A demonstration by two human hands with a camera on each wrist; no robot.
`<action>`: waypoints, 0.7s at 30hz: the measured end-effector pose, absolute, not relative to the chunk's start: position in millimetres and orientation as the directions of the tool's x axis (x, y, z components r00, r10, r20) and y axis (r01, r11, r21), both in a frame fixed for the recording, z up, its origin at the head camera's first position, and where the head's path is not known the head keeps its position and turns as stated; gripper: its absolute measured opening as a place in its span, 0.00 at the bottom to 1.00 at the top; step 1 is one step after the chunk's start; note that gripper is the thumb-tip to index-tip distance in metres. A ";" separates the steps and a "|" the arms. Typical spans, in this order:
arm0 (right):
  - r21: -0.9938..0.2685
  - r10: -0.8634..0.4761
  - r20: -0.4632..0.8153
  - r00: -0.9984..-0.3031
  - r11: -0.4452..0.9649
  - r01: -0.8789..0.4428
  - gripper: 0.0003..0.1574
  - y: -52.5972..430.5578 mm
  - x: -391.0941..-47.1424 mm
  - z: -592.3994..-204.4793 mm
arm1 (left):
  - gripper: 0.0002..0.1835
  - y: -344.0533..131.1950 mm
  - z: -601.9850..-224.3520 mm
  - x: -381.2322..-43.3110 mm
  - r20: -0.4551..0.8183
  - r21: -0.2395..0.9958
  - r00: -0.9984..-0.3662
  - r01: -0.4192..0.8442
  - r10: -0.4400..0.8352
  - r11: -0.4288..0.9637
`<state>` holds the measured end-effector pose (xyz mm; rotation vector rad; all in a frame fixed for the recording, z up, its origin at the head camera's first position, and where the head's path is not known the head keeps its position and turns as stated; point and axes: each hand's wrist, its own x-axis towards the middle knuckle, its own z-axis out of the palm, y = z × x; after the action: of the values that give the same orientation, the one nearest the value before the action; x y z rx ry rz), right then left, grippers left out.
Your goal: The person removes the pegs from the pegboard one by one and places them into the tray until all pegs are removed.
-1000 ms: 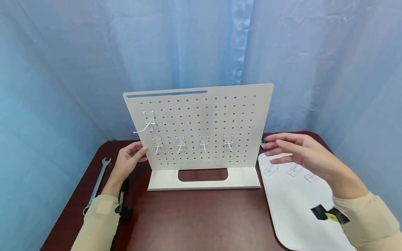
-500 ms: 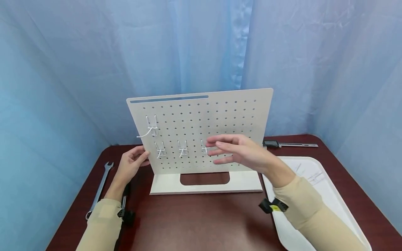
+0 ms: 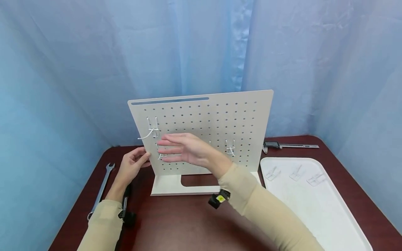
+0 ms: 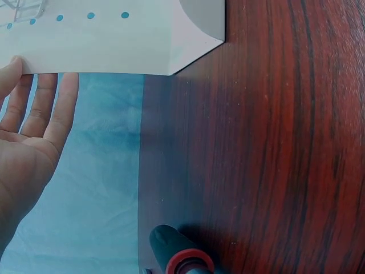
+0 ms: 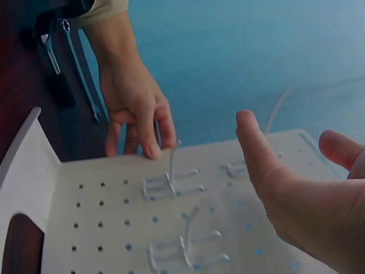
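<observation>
A white pegboard (image 3: pixel 238 118) stands upright on its base at the middle of the table. My left hand (image 3: pixel 129 168) pinches its left edge, thumb in front and fingers behind, as the left wrist view also shows. My right hand (image 3: pixel 191 150) is held in front of the board's left half, fingers extended, holding nothing. A white wire hook (image 3: pixel 153 129) sits at the board's upper left, and another hook (image 3: pixel 230 150) at the lower right. The hooks between are partly hidden by my right hand in the head view. Two hooks of the lower row (image 5: pixel 171 185) show in the right wrist view.
Right of the board lies a white tray (image 3: pixel 311 209) with three loose hooks (image 3: pixel 316 179) near its far end. A digital caliper (image 3: pixel 289 145) is behind the tray. On the left lie a wrench (image 3: pixel 102 190) and a dark-handled tool (image 4: pixel 182 251). Curtains surround the table.
My right hand has swept left from above the tray to in front of the board's left half. The left hand keeps its hold on the edge. The view has tilted slightly.
</observation>
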<state>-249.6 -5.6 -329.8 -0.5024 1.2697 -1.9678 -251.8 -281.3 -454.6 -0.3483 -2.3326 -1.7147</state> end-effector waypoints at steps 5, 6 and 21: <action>-0.800 -0.736 -0.098 -0.669 -0.342 0.494 0.28 -39.2 -253.4 -332.8 | 0.17 -281.3 -454.0 -250.9 0.321 0.906 -0.945 0.326 0.062 0.270; -0.778 -0.733 -0.106 -0.672 -0.359 0.515 0.25 -45.3 -253.8 -332.9 | 0.18 -281.8 -454.1 -250.4 0.322 0.906 -0.944 0.328 0.066 0.266; -0.672 -0.662 -0.131 -0.738 -0.487 0.557 0.21 -79.2 -258.7 -328.9 | 0.20 -282.5 -454.6 -253.1 0.294 0.913 -0.954 0.299 0.059 0.278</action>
<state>-258.7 -79.2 -328.9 -0.1885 0.9333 -2.2206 -253.1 -282.5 -454.6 -0.3332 -2.3419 -1.7422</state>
